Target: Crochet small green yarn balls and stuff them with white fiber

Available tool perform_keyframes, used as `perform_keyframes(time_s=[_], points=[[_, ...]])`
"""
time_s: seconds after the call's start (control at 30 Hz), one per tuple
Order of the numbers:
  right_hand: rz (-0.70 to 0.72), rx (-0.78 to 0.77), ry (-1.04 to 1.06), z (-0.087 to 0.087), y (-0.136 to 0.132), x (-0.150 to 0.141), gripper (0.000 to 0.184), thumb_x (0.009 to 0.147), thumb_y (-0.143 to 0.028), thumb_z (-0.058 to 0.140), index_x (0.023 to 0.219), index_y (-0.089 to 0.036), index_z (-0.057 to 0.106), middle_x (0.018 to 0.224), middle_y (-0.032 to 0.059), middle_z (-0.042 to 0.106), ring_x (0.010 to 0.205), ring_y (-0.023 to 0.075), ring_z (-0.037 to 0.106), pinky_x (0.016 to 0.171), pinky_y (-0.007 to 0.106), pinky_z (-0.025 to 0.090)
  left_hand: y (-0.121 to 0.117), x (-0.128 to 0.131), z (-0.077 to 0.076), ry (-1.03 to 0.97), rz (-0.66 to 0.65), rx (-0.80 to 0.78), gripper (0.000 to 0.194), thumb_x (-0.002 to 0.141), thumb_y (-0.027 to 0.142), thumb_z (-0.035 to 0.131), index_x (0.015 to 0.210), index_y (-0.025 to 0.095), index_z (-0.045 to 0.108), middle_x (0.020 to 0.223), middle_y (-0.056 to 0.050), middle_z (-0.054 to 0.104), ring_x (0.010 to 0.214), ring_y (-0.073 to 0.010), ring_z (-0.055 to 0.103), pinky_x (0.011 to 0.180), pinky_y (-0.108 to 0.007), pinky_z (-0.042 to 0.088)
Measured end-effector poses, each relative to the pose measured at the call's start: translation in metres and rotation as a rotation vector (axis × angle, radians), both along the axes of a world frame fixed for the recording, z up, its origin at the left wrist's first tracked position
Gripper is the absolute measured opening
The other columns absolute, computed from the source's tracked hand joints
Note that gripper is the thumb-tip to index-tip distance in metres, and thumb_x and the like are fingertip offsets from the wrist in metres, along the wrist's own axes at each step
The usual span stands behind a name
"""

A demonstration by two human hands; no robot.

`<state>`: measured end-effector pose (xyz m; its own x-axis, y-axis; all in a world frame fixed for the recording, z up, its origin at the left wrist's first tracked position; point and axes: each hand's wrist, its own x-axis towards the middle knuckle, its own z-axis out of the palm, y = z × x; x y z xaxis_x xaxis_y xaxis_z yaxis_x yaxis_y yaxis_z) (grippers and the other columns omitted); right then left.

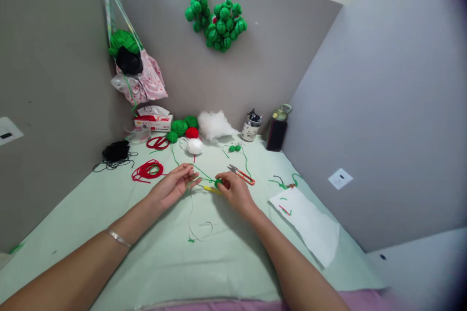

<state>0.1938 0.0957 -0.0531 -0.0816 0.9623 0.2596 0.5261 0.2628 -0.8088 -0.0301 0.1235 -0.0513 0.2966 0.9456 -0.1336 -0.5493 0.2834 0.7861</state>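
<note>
While my right grip (235, 193) is narrow, with the fingertips closed on a small green piece (218, 182), my left grip (177, 182) is half curled, and a green strand (203, 173) passes at its fingers. How firmly the left fingers press this strand, I cannot tell. The green piece is at the left edge of my right grip, touching its fingertips, so the right hand is the nearer one; from my left grip it lies to the right, a little apart, and the strand stretches across the gap between the two.

Just below the green piece there is a hook with a yellow handle (211, 189). Its long axis goes crosswise, from the left fingers toward the right fingers, sloping slightly down at the right end. The handle is near the right fingertips, and its thin shaft points to my left grip. Whether the right fingers also carry the handle, or it only rests beside them, is not clear to me.

Just beyond my right grip, the orange-handled snips (242, 174) lie on the counter (156, 262), with their blades pointing away and to the left. To the left of my left grip lies a red coil of yarn (149, 170), and below both grips a pale thread (199, 240) curves loosely.
</note>
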Motion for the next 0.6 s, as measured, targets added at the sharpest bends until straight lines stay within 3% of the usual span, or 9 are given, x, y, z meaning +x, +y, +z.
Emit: perform_keyframes(time_s=[0.1,0.2,0.33,0.4,0.47,0.53,0.6], points=[[-0.093,0.057,0.072,0.003,0.005,0.008,0.017,0.077,-0.023,0.063,0.09,-0.022,0.073,0.08,0.002,0.063,0.071,0.0175,0.054,0.075,0.034,0.046,0.005,-0.012,0.011,0.045,-0.047,0.062,0.014,0.084,0.022,0.078,0.083,0.02,0.065,0.066,0.004,0.06,0.074,-0.0119,0.068,0.098,-0.036,0.059],[-0.172,0.096,0.203,0.004,0.01,0.015,0.018,0.08,-0.03,0.063,0.093,-0.022,0.071,0.092,0.0052,0.067,0.072,0.0177,0.057,0.074,0.034,0.049,-0.002,-0.016,0.021,0.166,-0.171,0.149,0.019,0.078,0.029,0.084,0.082,0.019,0.068,0.073,0.0,0.068,0.078,-0.0165,0.069,0.094,-0.039,0.058],[-0.154,0.066,0.428,0.006,0.012,0.015,0.028,0.083,-0.041,0.063,0.103,-0.022,0.067,0.091,0.0047,0.07,0.067,0.0169,0.065,0.067,0.033,0.054,-0.029,0.006,0.02,0.412,-0.315,0.306,0.015,0.075,0.031,0.084,0.078,0.018,0.077,0.079,-0.009,0.075,0.08,-0.0246,0.069,0.085,-0.041,0.054],[-0.113,0.037,0.527,0.008,0.012,0.015,0.031,0.081,-0.043,0.067,0.103,-0.022,0.066,0.092,0.0043,0.071,0.068,0.0169,0.069,0.071,0.035,0.057,-0.044,0.021,0.016,0.519,-0.262,0.4,0.008,0.076,0.03,0.082,0.079,0.023,0.081,0.083,-0.008,0.076,0.084,-0.026,0.066,0.094,-0.045,0.049],[-0.072,0.011,0.599,0.009,0.012,0.014,0.03,0.079,-0.043,0.069,0.101,-0.023,0.065,0.096,0.0046,0.073,0.073,0.0172,0.071,0.077,0.037,0.059,-0.052,0.03,0.012,0.596,-0.165,0.502,0.002,0.074,0.027,0.083,0.074,0.027,0.081,0.086,-0.007,0.076,0.097,-0.0283,0.062,0.112,-0.048,0.035],[-0.035,-0.016,0.642,0.011,0.01,0.014,0.027,0.078,-0.04,0.071,0.098,-0.022,0.066,0.097,0.005,0.073,0.077,0.0177,0.072,0.08,0.037,0.058,-0.051,0.03,0.009,0.65,-0.043,0.563,0.004,0.075,0.028,0.082,0.072,0.028,0.08,0.09,-0.006,0.075,0.103,-0.0292,0.058,0.121,-0.048,0.02],[0.002,-0.044,0.655,0.013,0.007,0.013,0.023,0.078,-0.036,0.071,0.095,-0.022,0.068,0.095,0.0048,0.074,0.078,0.017,0.07,0.081,0.036,0.057,-0.044,0.024,0.008,0.686,0.103,0.576,0.008,0.081,0.031,0.077,0.074,0.027,0.079,0.097,-0.007,0.073,0.109,-0.0301,0.054,0.122,-0.048,0.016]])
